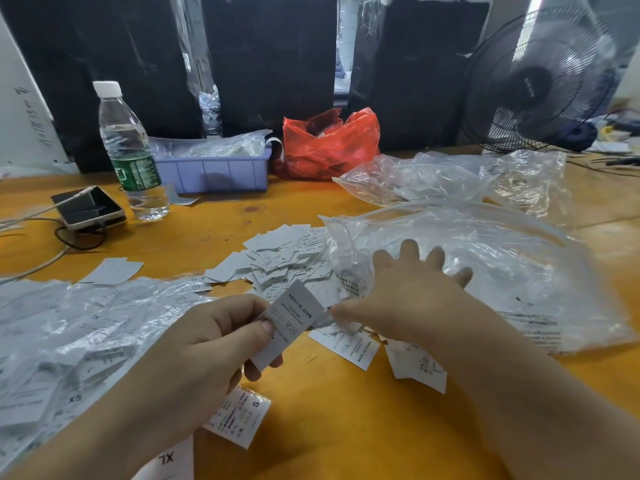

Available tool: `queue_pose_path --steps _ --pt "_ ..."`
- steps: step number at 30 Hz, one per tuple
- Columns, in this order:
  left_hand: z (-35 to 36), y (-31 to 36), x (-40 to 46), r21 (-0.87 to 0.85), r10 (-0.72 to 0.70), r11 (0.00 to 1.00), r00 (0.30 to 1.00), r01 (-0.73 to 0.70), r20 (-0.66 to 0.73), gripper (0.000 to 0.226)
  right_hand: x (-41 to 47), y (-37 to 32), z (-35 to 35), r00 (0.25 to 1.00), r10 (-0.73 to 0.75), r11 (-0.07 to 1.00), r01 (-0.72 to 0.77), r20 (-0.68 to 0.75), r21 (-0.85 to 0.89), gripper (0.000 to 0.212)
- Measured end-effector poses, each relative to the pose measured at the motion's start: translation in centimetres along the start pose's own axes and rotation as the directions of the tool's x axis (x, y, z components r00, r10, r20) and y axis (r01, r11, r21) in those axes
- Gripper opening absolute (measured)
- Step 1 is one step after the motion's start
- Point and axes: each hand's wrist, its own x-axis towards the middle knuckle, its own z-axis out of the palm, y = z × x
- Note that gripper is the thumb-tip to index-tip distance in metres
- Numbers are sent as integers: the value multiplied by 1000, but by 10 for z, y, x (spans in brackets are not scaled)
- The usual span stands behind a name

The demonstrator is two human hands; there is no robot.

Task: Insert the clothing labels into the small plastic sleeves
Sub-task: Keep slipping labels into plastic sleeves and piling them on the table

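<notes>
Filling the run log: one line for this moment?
left hand: pinches label | right hand: open, on clear bag | sleeve: not yet

A white clothing label [293,323] printed "MADE IN CHINA" stands tilted above the orange table, pinched at its middle. Behind it a loose heap of white labels [281,258] spreads flat. Filled clear plastic sleeves [62,344] pile at the left; one sleeved label marked "S" [239,419] lies nearer.
</notes>
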Motion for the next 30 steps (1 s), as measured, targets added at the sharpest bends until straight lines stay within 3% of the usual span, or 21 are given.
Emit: queue_pose_path --steps 4,13,16,20,22,27,30 --pt "0 1 0 0 -2 1000 1000 2 -4 23 -1 5 4 989 -57 988 35 140 153 112" --pt "-1 2 -2 6 3 1000 1000 -3 -4 23 -5 -1 -1 993 -55 988 39 103 153 115" --pt "0 3 -1 9 4 1000 1000 -4 -1 23 -7 -2 -3 999 -45 995 43 27 90 117" --pt "1 3 -2 16 4 1000 1000 -4 6 24 -8 3 -4 981 -63 998 60 -186 -20 104" --pt "2 4 -2 15 4 1000 1000 -4 2 24 -8 3 -5 977 -67 997 58 -203 -50 104" --pt "1 3 -1 21 6 1000 1000 -6 -9 24 -8 1 1 991 -115 988 108 66 107 114" --pt "0 2 -1 17 6 1000 1000 -6 -6 24 -5 2 5 984 -144 986 133 107 105 104"
